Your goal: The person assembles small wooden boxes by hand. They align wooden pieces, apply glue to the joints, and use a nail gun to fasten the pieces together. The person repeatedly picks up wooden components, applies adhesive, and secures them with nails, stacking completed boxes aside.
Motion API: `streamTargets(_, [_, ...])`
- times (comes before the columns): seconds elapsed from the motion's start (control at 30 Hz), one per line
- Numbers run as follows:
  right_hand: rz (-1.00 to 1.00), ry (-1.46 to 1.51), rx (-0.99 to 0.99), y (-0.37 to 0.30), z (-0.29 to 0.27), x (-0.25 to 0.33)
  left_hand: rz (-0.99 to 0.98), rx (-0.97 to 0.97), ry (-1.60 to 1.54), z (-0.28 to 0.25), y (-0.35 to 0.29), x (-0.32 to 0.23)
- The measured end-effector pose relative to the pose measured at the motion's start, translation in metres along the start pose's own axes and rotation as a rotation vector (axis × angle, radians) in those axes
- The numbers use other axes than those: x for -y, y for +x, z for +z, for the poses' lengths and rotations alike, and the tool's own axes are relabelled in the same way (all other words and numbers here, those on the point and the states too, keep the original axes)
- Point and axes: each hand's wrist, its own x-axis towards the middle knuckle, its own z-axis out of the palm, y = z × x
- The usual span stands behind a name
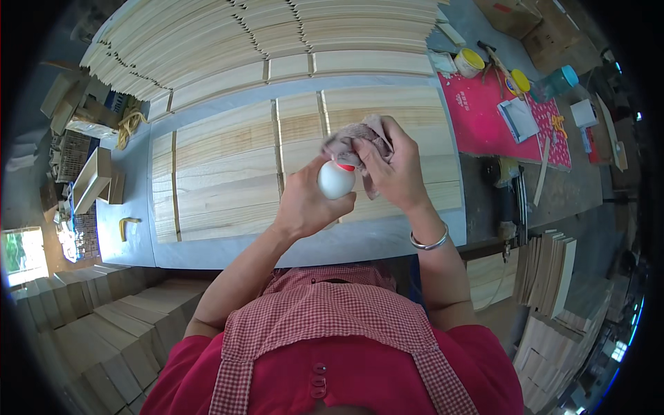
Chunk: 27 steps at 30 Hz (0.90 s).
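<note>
My left hand (304, 200) is wrapped round a white bottle (335, 182) with a rounded end and a bit of red (345, 167) at its far side. In my right hand (398, 169) is a crumpled greyish-pink cloth (356, 142), bunched against the red part and covering whatever lies beyond it. The cloth's far edge is smeared by motion. Both hands are above a flat wooden panel (228, 162) of pale boards with gaps between them, lying on the grey-white table (332, 242).
Tall stacks of slatted wood panels (277, 28) stand along the table's far side. At the right, a pink mat (477, 117) holds a yellow tub (469, 63), a hammer (508, 68) and a white box (517, 120). A wooden tray (93, 178) sits left; boards (111, 332) are piled below.
</note>
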Motion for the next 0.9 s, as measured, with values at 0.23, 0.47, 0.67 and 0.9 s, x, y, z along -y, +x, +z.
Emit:
streamTargets(0.23, [0.063,-0.154,-0.397,0.013,-0.058,-0.021,0.532,-0.084,0.488,-0.007,-0.009,0.0])
streamTargets(0.47, [0.119,-1.258,-0.413,0.038,-0.244,-0.079,-0.021,0.077,-0.18,-0.009,-0.051,0.015])
streamTargets(0.67, [-0.148,-0.372,-0.061,-0.026,-0.072,-0.059,-0.112,-0.07,-1.098,-0.023,-0.087,0.035])
streamTargets(0.9, [0.089,0.234,0.208,-0.111,0.139,0.006,-0.041,-0.232,-1.004,-0.051,-0.088,0.055])
